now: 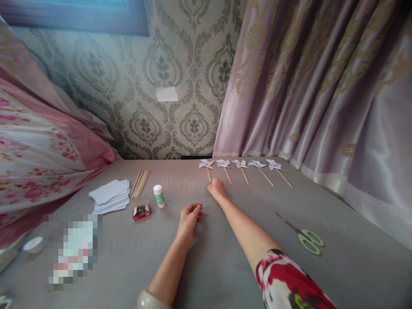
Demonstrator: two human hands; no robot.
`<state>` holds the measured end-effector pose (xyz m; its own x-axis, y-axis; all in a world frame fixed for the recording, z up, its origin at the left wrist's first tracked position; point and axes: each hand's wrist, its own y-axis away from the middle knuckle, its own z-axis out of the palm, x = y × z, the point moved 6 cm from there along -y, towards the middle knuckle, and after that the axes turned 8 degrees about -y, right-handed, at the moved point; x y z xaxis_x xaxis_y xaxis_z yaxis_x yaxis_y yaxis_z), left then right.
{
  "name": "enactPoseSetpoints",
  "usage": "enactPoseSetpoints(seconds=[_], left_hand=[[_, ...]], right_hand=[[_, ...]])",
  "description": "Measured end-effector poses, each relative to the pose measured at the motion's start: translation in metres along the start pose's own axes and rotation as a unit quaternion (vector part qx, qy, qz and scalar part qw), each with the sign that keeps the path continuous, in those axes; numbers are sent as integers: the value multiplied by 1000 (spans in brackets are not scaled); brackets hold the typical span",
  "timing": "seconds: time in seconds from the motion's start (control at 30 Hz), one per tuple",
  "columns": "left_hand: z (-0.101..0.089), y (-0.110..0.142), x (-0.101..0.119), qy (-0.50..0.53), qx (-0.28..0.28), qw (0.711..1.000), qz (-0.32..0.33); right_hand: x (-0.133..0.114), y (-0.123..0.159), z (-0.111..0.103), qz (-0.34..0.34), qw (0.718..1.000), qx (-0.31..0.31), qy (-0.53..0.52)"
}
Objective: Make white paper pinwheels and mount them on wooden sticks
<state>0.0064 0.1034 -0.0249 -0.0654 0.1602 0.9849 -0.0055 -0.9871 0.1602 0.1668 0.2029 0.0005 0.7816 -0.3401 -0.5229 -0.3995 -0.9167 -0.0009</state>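
Five-pointed row aside, several white paper pinwheels stand out at the far edge, each on a thin wooden stick. My right hand (217, 189) reaches to the leftmost pinwheel (206, 164), its fingers closed around the lower end of that stick. The other pinwheels (240, 164) lie to its right, heads toward the wall. My left hand (189, 218) hovers or rests nearer to me over the grey cloth, fingers curled together with nothing visible in them. Left of it are a white and green glue stick (159, 196) and a small red box (141, 211) of dark little pieces.
Green-handled scissors (309, 240) lie at the right. Stacked white paper (111, 196) and loose wooden sticks (140, 183) lie at the back left. A white round lid (33, 245) and a pixelated item (75, 249) are at the left. Curtains (273, 86) hang at the right.
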Motion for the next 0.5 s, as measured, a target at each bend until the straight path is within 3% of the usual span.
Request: enactPoseSetpoints(seconds=[0.5], left_hand=[[0,0,1,-3,1,1000,4]], right_hand=[[3,6,-3,3,1000,-1,-10]])
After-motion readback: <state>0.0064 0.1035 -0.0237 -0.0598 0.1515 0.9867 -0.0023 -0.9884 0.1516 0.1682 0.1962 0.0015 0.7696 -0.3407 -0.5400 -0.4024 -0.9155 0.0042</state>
